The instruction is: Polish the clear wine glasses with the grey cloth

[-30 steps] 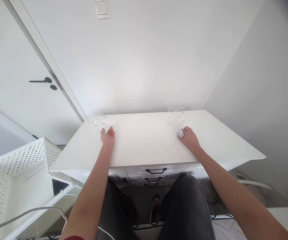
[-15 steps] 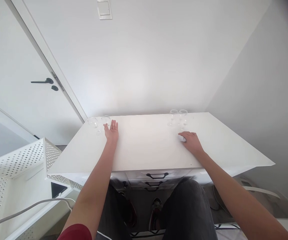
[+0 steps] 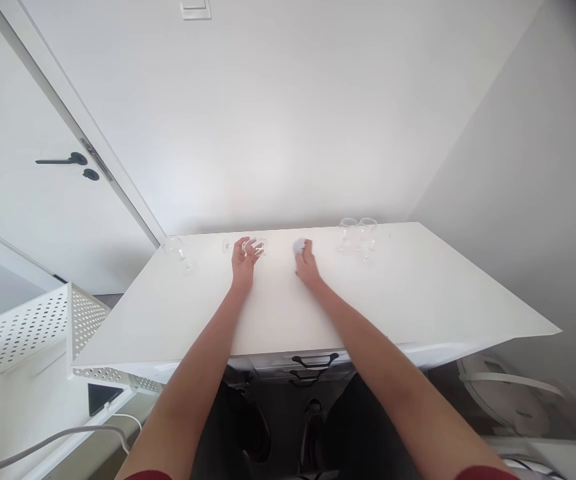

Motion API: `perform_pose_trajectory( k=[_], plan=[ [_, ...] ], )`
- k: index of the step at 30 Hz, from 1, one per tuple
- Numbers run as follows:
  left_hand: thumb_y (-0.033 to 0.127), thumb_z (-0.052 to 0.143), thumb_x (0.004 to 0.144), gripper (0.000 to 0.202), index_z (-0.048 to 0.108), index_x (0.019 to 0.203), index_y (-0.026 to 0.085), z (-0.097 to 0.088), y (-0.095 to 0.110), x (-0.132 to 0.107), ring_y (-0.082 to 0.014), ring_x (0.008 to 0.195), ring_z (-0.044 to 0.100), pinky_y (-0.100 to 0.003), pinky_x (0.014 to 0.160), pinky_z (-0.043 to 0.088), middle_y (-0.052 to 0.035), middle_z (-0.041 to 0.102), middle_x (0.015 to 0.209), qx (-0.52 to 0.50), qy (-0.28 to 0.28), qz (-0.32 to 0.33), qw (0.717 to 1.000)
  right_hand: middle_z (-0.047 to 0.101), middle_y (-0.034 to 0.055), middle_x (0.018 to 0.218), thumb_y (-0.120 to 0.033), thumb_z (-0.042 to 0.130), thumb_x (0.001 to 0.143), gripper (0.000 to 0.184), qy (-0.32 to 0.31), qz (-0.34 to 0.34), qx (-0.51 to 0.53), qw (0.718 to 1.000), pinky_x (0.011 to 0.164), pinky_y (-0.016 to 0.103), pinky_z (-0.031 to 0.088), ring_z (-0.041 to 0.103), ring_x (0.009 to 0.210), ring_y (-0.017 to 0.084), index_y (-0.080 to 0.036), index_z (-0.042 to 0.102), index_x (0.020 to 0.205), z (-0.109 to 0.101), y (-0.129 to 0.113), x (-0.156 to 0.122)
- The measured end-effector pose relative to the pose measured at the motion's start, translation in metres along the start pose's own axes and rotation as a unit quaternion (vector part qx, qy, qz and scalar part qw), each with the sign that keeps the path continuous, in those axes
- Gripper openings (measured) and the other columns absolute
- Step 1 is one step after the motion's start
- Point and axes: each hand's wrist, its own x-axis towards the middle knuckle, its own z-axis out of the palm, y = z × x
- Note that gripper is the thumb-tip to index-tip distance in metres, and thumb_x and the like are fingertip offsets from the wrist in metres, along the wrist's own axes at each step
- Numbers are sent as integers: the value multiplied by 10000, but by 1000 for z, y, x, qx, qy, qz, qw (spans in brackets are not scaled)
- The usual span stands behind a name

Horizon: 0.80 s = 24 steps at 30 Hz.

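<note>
My left hand (image 3: 243,265) is closed around a clear stemmed glass (image 3: 259,247). The glass is tipped on its side, rim to the right and foot to the left, at the back of the white cabinet top (image 3: 278,307). To its right, my right hand (image 3: 308,265) grips a small white wad (image 3: 299,246), perhaps cloth or paper; blur hides its kind. The wad and the glass are apart. Another stemmed glass (image 3: 175,250) stands upright at the back left. Two more upright glasses, one nearer the middle (image 3: 349,230) and one beside it (image 3: 367,233), stand back right.
Behind the cabinet top rises a white wall (image 3: 278,120) with a switch (image 3: 195,8). A door with a dark handle (image 3: 63,161) is at left. A perforated white shelf (image 3: 88,327) adjoins the left side. Drawer handles (image 3: 315,361) show in front below.
My left hand has taken hold of a glass, tipped it sideways and brought it rightward. My right hand has moved left toward it with the white wad. The view has shifted slightly.
</note>
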Motion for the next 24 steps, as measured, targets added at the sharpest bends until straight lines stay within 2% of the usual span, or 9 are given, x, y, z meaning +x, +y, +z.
perform_pose_trajectory(
  k=[2, 3, 5, 8, 12, 15, 19, 22, 24],
  plan=[
    [578, 701, 915, 453, 592, 1252, 296, -1, 2, -1, -213, 1130, 723, -373, 985, 578, -105, 607, 1358, 41, 8, 3, 999, 509, -48, 766, -516, 497, 944, 352, -29, 9, 71, 997, 590, 299, 417, 459, 612, 160, -302, 393, 1202, 38, -4, 12],
    [584, 680, 928, 455, 588, 1269, 298, -1, 2, -1, -213, 1131, 720, -363, 966, 577, -108, 603, 1368, 60, 10, 7, 998, 540, -37, 815, -497, 531, 934, 349, -43, -9, 84, 995, 626, 300, 432, 482, 655, 157, -298, 403, 1191, 51, -5, 16],
    [599, 644, 948, 508, 534, 1355, 316, -2, 2, 1, -211, 1116, 716, -343, 920, 573, -114, 603, 1376, 87, 26, 25, 996, 601, -8, 930, -469, 582, 920, 303, -65, -48, 82, 993, 727, 312, 463, 541, 780, 164, -287, 475, 1137, 64, -8, 20],
    [618, 590, 973, 574, 433, 1444, 330, -3, 0, 3, -198, 1069, 702, -323, 862, 556, -117, 623, 1351, 121, 61, 55, 989, 620, 27, 1058, -475, 663, 890, 251, -83, -93, 72, 990, 861, 340, 481, 581, 945, 193, -266, 625, 1024, 63, -11, 19],
    [616, 534, 999, 429, 565, 1276, 289, -3, -2, 2, -206, 1093, 651, -340, 893, 536, -107, 627, 1348, 170, 29, 68, 983, 551, 60, 1135, -485, 717, 846, 252, -98, -90, 72, 989, 846, 356, 514, 584, 968, 207, -258, 731, 955, 58, -15, 16],
    [600, 557, 994, 406, 604, 1250, 287, 0, 0, 0, -225, 1147, 630, -371, 958, 534, -102, 614, 1378, 167, 5, 76, 983, 587, 54, 1071, -498, 722, 844, 280, -112, -57, 105, 987, 732, 353, 528, 593, 840, 191, -264, 726, 998, 60, -16, 16],
    [606, 574, 982, 456, 603, 1307, 288, 2, 2, 0, -231, 1089, 650, -381, 926, 557, -108, 639, 1317, 144, -6, 64, 987, 663, 14, 898, -586, 773, 803, 382, -78, 10, 206, 975, 618, 339, 514, 580, 691, 176, -267, 620, 946, 54, -17, 18],
    [613, 570, 982, 453, 617, 1296, 291, 0, 2, 2, -227, 1110, 647, -376, 955, 551, -100, 631, 1337, 153, 30, 73, 985, 710, 32, 976, -596, 745, 830, 375, -103, -24, 190, 976, 713, 342, 532, 638, 839, 206, -252, 634, 929, 49, -21, 17],
    [621, 539, 994, 448, 609, 1297, 298, -2, 2, 3, -221, 1115, 651, -377, 959, 555, -92, 636, 1309, 152, 62, 76, 983, 718, 50, 1135, -556, 756, 826, 386, -140, -69, 147, 977, 785, 351, 533, 651, 981, 236, -255, 675, 1054, 50, -24, 15]
  ],
)
